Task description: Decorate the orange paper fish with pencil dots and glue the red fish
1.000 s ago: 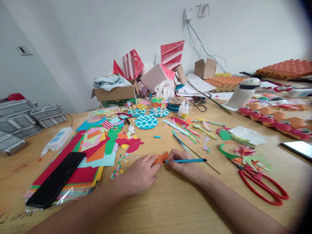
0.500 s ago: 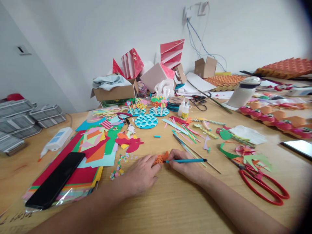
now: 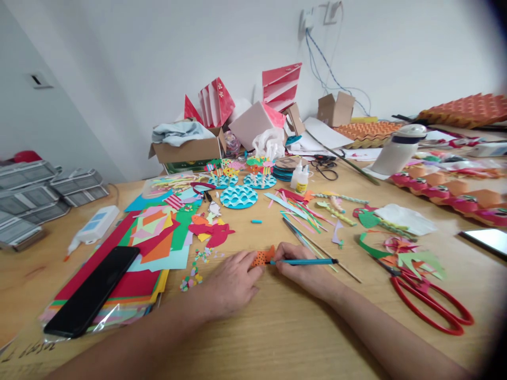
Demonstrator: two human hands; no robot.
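Note:
An orange paper fish with dark dots [image 3: 261,257] lies on the table between my hands. The fingers of my left hand [image 3: 236,279] rest on its left end and press it down. My right hand [image 3: 295,264] is closed around a blue pen [image 3: 311,262], whose tip points left at the fish's tail side. Small round paper bits [image 3: 191,279] lie left of my left hand. A blue pen cap [image 3: 256,221] sits on the table above the fish.
A black phone [image 3: 93,290] lies on coloured paper [image 3: 138,282] at the left. Red-handled scissors [image 3: 431,303] are at the right, beside green scraps. Behind stand glue bottles [image 3: 301,180], a wavy blue disc [image 3: 238,196] and a white flask [image 3: 400,150].
The whole view has shifted very slightly. Both hands keep their places at the fish, with no clear movement.

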